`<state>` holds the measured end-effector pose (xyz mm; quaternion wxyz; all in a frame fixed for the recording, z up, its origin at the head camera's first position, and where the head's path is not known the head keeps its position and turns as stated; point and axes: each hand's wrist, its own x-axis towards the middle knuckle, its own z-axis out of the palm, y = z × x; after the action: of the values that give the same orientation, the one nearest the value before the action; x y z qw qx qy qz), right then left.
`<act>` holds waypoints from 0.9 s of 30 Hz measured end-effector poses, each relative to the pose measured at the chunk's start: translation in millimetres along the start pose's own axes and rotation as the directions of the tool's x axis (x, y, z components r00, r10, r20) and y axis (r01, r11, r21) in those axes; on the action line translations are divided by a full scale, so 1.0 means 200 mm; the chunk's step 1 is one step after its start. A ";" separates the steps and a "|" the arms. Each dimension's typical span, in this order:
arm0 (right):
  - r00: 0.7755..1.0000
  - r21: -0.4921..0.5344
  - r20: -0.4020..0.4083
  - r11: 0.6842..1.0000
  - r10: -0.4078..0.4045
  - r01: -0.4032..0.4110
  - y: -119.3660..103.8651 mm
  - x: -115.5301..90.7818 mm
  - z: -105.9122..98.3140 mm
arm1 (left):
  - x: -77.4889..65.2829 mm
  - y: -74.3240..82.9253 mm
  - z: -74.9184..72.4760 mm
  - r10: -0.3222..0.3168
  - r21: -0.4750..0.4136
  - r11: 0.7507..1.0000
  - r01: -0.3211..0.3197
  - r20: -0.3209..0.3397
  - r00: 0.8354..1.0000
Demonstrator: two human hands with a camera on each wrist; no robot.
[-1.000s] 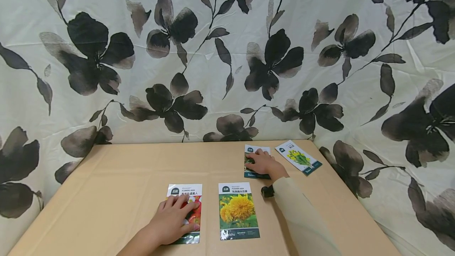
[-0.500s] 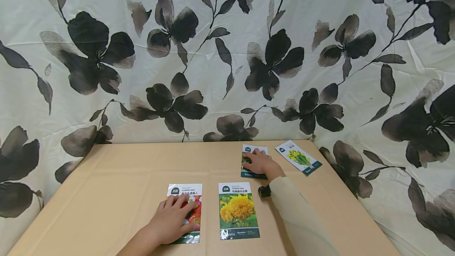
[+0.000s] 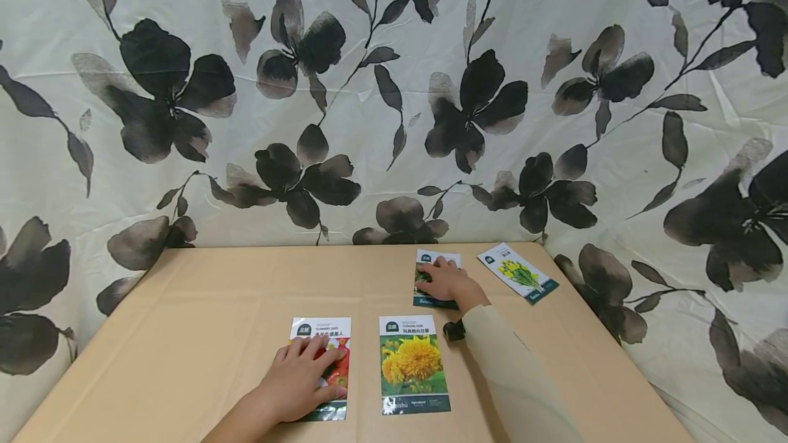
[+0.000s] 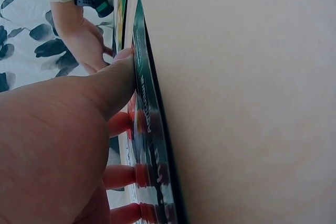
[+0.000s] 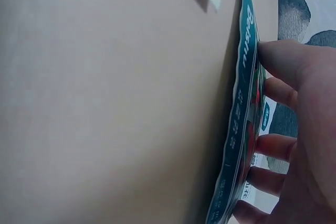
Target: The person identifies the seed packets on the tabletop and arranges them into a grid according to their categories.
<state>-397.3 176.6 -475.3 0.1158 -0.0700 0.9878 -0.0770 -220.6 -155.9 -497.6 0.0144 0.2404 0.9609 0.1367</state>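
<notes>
My left hand (image 3: 304,376) rests with spread fingers on a seed packet with red flowers (image 3: 340,354), near the front of the table. In the left wrist view its thumb and fingertips press on the packet's glossy face. To its right lies a seed packet with yellow flowers (image 3: 414,364), untouched. Farther back, my right hand (image 3: 448,284) lies on another seed packet (image 3: 425,299), fingertips pressing on its front. The right wrist view shows red and green on that packet (image 5: 241,114) above a dark green band. Most of its picture is hidden under the hand.
A seed packet with small yellow blossoms (image 3: 518,273) lies tilted at the back right of the tan table (image 3: 203,333). A curtain with dark flowers (image 3: 394,122) hangs behind the table and along its sides.
My right hand has slid the back packet slightly to the left, away from the tilted packet. The left hand and the two front packets stay in place.
</notes>
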 end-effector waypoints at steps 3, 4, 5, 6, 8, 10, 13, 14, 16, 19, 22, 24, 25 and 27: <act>1.000 -0.006 -0.007 1.000 -0.005 0.005 -0.01 0.01 0.01 | 0.00 0.00 0.01 0.003 -0.011 1.000 -0.003 -0.014 1.000; 1.000 -0.008 -0.010 1.000 -0.008 0.008 -0.01 0.01 0.01 | 0.00 0.00 0.01 0.005 -0.014 1.000 -0.006 -0.021 1.000; 1.000 -0.010 -0.012 1.000 -0.012 0.012 -0.01 0.01 0.01 | 0.00 -0.01 0.02 0.009 -0.013 1.000 -0.009 -0.029 1.000; 1.000 -0.013 -0.012 1.000 -0.014 0.014 -0.02 0.01 0.02 | 0.00 -0.01 0.02 0.013 -0.013 1.000 -0.014 -0.038 0.999; 1.000 -0.014 -0.015 1.000 -0.018 0.018 -0.02 0.01 0.02 | 0.00 -0.02 0.04 0.021 -0.005 1.000 -0.022 -0.053 0.998; 1.000 -0.014 -0.016 1.000 -0.020 0.019 -0.03 0.01 0.02 | 0.01 -0.03 0.05 0.024 0.002 1.000 -0.024 -0.060 0.998; 1.000 -0.018 -0.015 1.000 -0.019 0.018 -0.04 0.01 0.02 | 0.01 -0.03 0.06 0.033 0.006 0.999 -0.032 -0.072 0.997; 1.000 -0.019 -0.015 1.000 -0.019 0.019 -0.04 0.01 0.01 | 0.00 -0.03 0.06 0.032 0.002 0.999 -0.032 -0.072 0.997; 1.000 -0.020 -0.014 1.000 -0.022 0.022 -0.05 0.01 0.01 | 0.00 -0.02 0.05 0.033 -0.006 0.999 -0.033 -0.072 0.997; 1.000 -0.015 -0.011 1.000 -0.026 0.026 -0.06 0.01 0.01 | 0.00 -0.02 0.04 0.035 -0.003 0.999 -0.035 -0.074 0.997; 1.000 -0.013 -0.008 1.000 -0.028 0.027 -0.07 0.01 0.01 | 0.00 -0.02 0.05 0.030 0.007 1.000 -0.030 -0.069 0.997; 1.000 -0.014 -0.008 0.999 -0.029 0.029 -0.07 0.02 0.01 | 0.00 -0.02 0.04 0.022 0.003 1.000 -0.022 -0.061 0.998; 1.000 -0.015 -0.009 0.999 -0.030 0.030 -0.07 0.02 0.01 | 0.00 -0.02 0.04 0.019 0.001 1.000 -0.019 -0.058 0.998; 0.999 -0.010 -0.013 0.999 -0.030 0.030 -0.08 0.02 0.02 | 0.00 -0.01 0.03 0.025 0.006 1.000 -0.024 -0.058 0.998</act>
<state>-397.9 159.9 -477.0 0.1078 -0.0850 0.9877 -0.0743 -220.8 -156.9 -504.3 -0.0159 0.2481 0.9582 0.1413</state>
